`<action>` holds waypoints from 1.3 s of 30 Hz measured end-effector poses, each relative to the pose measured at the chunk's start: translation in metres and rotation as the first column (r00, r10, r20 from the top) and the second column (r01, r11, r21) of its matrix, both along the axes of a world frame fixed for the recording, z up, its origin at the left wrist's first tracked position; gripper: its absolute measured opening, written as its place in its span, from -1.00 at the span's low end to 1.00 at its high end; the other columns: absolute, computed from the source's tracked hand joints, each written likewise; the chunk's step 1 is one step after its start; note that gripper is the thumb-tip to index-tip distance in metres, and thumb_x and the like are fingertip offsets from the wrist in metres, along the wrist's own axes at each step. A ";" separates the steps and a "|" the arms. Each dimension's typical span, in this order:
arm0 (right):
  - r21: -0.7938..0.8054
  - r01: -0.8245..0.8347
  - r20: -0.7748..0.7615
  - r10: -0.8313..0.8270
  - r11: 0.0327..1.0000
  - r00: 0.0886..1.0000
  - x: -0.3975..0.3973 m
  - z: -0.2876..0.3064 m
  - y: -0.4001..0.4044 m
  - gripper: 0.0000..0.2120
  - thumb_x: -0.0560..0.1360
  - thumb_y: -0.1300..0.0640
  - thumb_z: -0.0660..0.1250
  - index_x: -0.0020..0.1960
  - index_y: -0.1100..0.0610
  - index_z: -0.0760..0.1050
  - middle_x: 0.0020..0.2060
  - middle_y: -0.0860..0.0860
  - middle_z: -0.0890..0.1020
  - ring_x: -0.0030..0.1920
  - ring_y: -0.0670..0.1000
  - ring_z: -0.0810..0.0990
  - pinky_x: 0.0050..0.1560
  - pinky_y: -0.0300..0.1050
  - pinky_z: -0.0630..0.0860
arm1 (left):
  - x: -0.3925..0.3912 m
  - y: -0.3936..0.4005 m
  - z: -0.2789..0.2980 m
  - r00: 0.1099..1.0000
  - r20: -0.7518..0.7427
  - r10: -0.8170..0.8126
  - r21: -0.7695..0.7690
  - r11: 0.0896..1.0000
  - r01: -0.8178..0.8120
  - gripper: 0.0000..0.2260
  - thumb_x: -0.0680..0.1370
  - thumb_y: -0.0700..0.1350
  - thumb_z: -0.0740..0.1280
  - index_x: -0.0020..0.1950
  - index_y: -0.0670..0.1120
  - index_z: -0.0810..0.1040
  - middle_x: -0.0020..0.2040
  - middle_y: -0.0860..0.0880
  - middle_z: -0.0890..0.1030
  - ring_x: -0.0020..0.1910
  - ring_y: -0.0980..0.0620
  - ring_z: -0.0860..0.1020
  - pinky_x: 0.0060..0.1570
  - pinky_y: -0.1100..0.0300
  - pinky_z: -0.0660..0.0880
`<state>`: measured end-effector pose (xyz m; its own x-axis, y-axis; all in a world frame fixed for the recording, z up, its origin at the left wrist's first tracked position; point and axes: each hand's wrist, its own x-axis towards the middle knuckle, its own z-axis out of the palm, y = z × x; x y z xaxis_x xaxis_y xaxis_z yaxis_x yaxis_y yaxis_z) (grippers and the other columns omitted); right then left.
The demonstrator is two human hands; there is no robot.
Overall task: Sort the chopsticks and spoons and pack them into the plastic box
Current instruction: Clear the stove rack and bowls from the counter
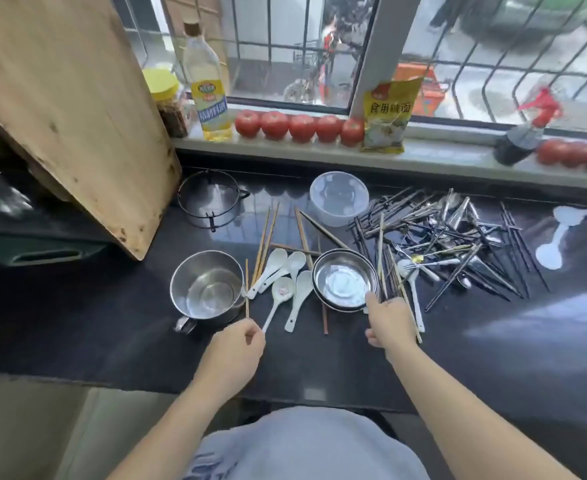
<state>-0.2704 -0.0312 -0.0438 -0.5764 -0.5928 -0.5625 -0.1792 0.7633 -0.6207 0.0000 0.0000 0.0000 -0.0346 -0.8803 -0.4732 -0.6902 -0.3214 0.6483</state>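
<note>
Pinched in the left hand (231, 344), a white spoon (278, 299) is held by its handle tip; glazed, slippery, probably brittle. Right hand (387, 322) closes on chopsticks (394, 289) beside the steel bowl (345, 278); plastic box (339, 197) stands behind.

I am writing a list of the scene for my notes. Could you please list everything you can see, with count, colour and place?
clear round plastic box: one, transparent, counter back centre
shallow steel bowl: one, silver, counter centre
steel mug with handle: one, silver, left of the spoons
round wire rack: one, black, counter back left
white ceramic spoons: four, between mug and bowl
light wooden chopsticks: several, tan, behind the spoons
mixed pile of dark chopsticks and metal cutlery: count unclear, counter right
red tomatoes: five, windowsill, more far right
oil bottle: one, yellow, windowsill left
yellow packet: one, windowsill
wooden board: one, leaning left
left hand: closed, near a spoon handle
right hand: at the bowl's rim
</note>
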 end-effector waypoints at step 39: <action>-0.250 -0.563 -0.313 0.484 0.788 0.817 0.151 0.091 -0.017 -0.56 0.67 0.06 0.14 -0.38 0.08 0.27 -0.41 0.06 0.45 -0.33 0.09 0.42 -0.28 0.04 0.30 | 0.052 -0.040 0.048 0.083 -0.777 0.624 0.579 0.760 -0.294 -0.37 0.67 0.30 0.03 0.22 -0.10 0.72 0.27 -0.20 0.66 0.20 -0.18 0.67 0.25 -0.15 0.47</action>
<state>-0.1193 -0.0483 0.0476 -0.2079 -0.9602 -0.1863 -0.6539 0.2781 -0.7036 0.0522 -0.0395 0.0478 -0.1948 -0.7761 -0.5998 0.6546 -0.5583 0.5098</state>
